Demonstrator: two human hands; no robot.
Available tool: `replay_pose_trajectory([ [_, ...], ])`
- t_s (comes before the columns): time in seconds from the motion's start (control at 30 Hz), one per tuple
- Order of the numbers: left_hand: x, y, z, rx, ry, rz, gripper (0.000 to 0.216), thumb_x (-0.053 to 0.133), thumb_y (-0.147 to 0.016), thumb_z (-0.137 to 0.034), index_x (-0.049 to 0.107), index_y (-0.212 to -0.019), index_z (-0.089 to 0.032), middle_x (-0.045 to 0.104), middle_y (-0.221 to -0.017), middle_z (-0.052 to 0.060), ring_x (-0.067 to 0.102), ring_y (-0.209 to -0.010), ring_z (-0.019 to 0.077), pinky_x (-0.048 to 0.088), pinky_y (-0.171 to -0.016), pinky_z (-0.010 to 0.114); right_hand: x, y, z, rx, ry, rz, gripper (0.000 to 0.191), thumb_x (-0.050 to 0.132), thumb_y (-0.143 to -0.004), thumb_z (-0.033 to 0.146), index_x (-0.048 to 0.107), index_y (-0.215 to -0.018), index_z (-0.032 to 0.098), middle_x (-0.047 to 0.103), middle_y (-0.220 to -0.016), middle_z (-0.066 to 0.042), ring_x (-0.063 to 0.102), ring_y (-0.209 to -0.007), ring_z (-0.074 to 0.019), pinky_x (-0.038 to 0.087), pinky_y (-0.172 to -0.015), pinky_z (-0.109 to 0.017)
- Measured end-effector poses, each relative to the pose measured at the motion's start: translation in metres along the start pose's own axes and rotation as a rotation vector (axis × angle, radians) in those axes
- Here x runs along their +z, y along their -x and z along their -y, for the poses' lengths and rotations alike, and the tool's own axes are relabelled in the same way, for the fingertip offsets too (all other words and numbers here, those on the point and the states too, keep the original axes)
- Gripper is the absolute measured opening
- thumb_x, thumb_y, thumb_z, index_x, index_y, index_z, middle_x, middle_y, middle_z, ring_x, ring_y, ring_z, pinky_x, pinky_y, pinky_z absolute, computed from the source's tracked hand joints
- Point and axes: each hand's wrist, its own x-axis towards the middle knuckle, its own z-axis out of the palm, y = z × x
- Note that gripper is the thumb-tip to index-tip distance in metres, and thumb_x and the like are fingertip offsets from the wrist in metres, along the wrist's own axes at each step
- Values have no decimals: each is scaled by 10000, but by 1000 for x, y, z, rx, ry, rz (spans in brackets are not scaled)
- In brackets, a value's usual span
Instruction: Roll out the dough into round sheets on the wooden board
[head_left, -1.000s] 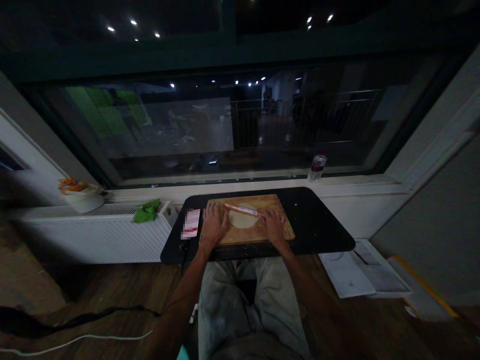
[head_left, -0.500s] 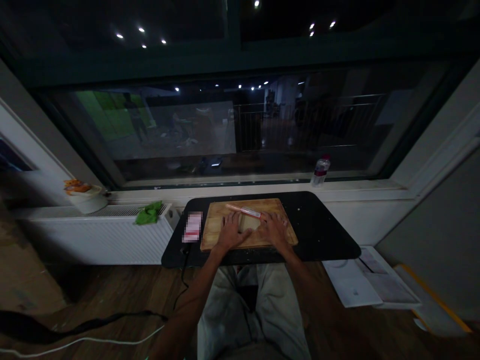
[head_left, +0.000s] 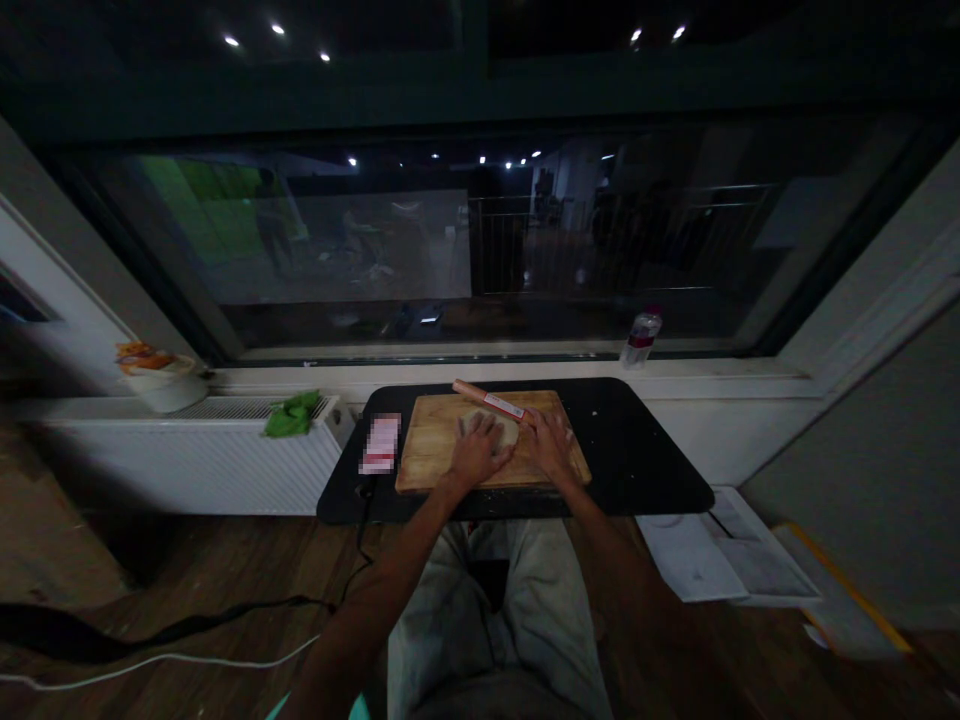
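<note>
On the cutting board (head_left: 426,448), dough (head_left: 511,431) partly hidden

Across the dough the left hand (head_left: 480,452) lies spread; the right hand (head_left: 550,443), apart from it, covers one end of the rolling pin (head_left: 499,402) — whether clasping it, I cannot tell. Beside the board, a pink item (head_left: 381,444) is pixelated.

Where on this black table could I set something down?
Right end: between the cutting board and the right edge of the black table, a few pale specks. The board's left side is bare. Crowded: mid-board and right, with left hand, right hand, dough and rolling pin.
</note>
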Motion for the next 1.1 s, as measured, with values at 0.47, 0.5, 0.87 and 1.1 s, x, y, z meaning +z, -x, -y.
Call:
replay_pose_trajectory([
  [0.47,-19,36,49,-29,18,33,433,589,-1146,-426,708,-1553,-337,592,-1762,80,462,-1680,339,294,-1400,699,-2,3,-1,-54,41,19,467,508,-1175,347,629,-1625,319,696,-1519,-117,544,-1445,-342,426,-1168,-501],
  [0.5,-21,38,54,-35,25,29,432,600,-1143,-429,706,-1552,-335,600,-1754,83,466,-1680,329,291,-1407,685,-2,3,-1,-56,33,24,470,506,-1172,342,631,-1624,318,698,-1519,-119,544,-1444,-343,423,-1173,-507],
  [0.87,-35,32,62,-247,42,-316,596,406,-1188,-442,507,-1716,-184,441,-1839,186,313,-1769,324,314,-1433,576,-1,2,6,-207,-2,89,457,575,-1138,310,699,-1578,317,727,-1504,-100,556,-1435,-304,387,-1198,-471],
  [1.1,-33,24,58,-172,-16,-148,516,328,-1196,-372,716,-1502,-226,665,-1671,131,450,-1696,323,302,-1433,604,-8,5,15,-189,31,19,379,504,-1180,329,833,-1365,294,797,-1382,-92,636,-1353,-270,388,-1177,-426],
])
